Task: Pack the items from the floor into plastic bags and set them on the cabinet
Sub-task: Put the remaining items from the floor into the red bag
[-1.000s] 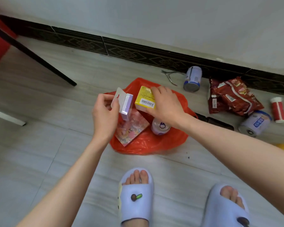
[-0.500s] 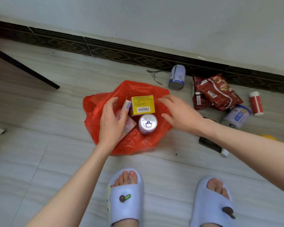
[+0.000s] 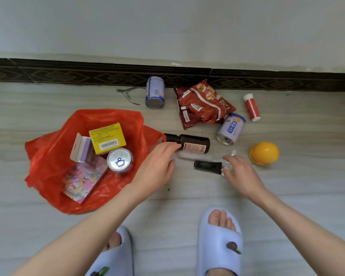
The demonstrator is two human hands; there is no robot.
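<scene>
Left hand (image 3: 157,166), fingers relaxed, empty, touches dark brown plastic bottle (image 3: 189,145) (long axis left-right); right hand (image 3: 240,173), spread, empty, farther.

We look down on a pale grey wood-grain tile floor (image 3: 48,226) with thin grout lines. Beyond our hands, a dark patterned skirting band (image 3: 88,74) runs across, and above it rises a plain, evenly lit whitish wall (image 3: 167,26).
</scene>
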